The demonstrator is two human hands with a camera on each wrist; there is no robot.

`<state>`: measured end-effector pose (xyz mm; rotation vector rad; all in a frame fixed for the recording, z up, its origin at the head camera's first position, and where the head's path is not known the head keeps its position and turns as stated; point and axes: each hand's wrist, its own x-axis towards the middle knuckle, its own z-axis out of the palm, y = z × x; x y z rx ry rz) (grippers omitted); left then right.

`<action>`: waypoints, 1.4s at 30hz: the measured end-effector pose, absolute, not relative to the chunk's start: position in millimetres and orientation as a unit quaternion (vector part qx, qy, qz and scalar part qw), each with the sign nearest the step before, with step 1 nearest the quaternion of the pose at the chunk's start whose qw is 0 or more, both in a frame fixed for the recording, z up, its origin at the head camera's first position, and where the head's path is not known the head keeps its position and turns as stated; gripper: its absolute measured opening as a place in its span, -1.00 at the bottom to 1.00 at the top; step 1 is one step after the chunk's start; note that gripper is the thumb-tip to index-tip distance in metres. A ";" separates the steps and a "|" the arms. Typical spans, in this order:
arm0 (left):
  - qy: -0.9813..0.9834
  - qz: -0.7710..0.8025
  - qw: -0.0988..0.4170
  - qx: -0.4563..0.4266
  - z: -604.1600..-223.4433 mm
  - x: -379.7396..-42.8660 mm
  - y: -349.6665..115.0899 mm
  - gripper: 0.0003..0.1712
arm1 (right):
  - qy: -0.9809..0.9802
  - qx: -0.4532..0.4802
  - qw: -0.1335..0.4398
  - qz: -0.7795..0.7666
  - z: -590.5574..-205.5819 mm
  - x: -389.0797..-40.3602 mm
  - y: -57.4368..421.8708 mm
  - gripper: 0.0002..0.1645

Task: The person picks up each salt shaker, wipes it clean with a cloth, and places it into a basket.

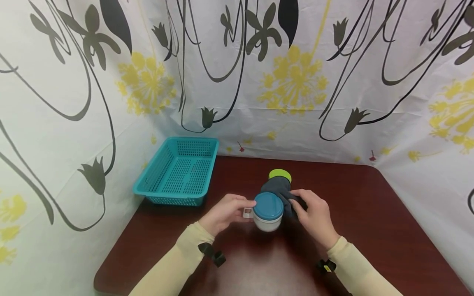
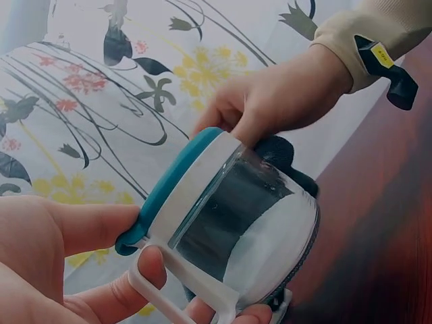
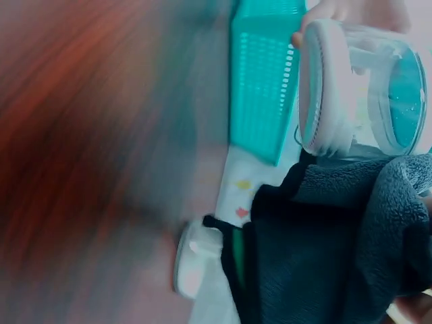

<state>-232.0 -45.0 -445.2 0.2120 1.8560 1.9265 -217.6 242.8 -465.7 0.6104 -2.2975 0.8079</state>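
Note:
My left hand (image 1: 227,211) grips the white side handle of a lidded glass jar (image 2: 250,216), with one digit against the edge of its blue lid (image 1: 268,205). The clear wall and a whitish base band show in the left wrist view, where the jar is tilted. On the jar's right, my right hand (image 1: 314,213) pinches a dark grey cloth (image 3: 310,250) that lies against the glass. Folds of the cloth hang down in the right wrist view. Behind it a lime-green lid (image 1: 280,174) shows, the container under it mostly hidden by the cloth.
A turquoise perforated basket (image 1: 177,200) stands at the back left of the dark red-brown table (image 1: 344,197). A patterned white curtain (image 1: 222,94) hangs along the back and sides. In the right wrist view a pale, blurred container (image 3: 192,263) stands beyond the cloth.

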 end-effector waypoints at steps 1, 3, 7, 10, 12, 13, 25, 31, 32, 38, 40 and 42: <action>0.673 0.701 0.226 0.074 -445.5 -231.9 -44.8 -0.65 | -0.864 0.245 0.335 0.285 -465.1 -217.2 242.4 -0.64; 0.671 0.703 0.225 0.072 -446.0 -231.5 -44.4 -0.66 | -0.851 0.267 0.373 0.254 -463.6 -216.8 241.9 -0.60; 0.680 0.692 0.226 0.092 -445.8 -229.6 -42.8 -0.67 | -0.833 0.295 0.411 0.225 -461.2 -217.6 241.4 -0.56; 0.683 0.682 0.236 0.116 -443.9 -227.3 -40.2 -0.67 | -0.831 0.306 0.412 0.216 -462.6 -220.1 242.4 -0.54; 0.677 0.683 0.245 0.122 -442.4 -225.8 -38.7 -0.67 | -0.833 0.315 0.401 0.215 -465.8 -222.3 243.6 -0.53; 0.673 0.686 0.248 0.124 -441.5 -225.0 -38.2 -0.67 | -0.835 0.319 0.396 0.212 -467.9 -223.5 244.6 -0.54; 0.660 0.698 0.253 0.117 -443.1 -224.9 -39.5 -0.66 | -0.836 0.327 0.368 0.244 -480.1 -225.4 250.1 -0.50; 0.674 0.694 0.236 0.095 -444.3 -227.3 -40.9 -0.69 | -0.837 0.313 0.288 0.344 -461.4 -217.1 249.9 -0.49; 0.675 0.693 0.234 0.093 -444.2 -228.0 -41.3 -0.69 | -0.839 0.310 0.267 0.359 -459.1 -215.7 250.2 -0.51; 0.686 0.685 0.225 0.092 -443.8 -229.8 -42.4 -0.67 | -0.837 0.311 0.133 0.430 -450.0 -211.2 252.9 -0.79; 0.689 0.682 0.225 0.091 -444.2 -229.4 -42.6 -0.67 | -0.835 0.312 0.095 0.443 -448.5 -210.4 254.2 -0.84; 0.691 0.680 0.228 0.089 -444.7 -228.7 -42.7 -0.67 | -0.832 0.312 0.062 0.455 -447.1 -209.7 255.4 -0.82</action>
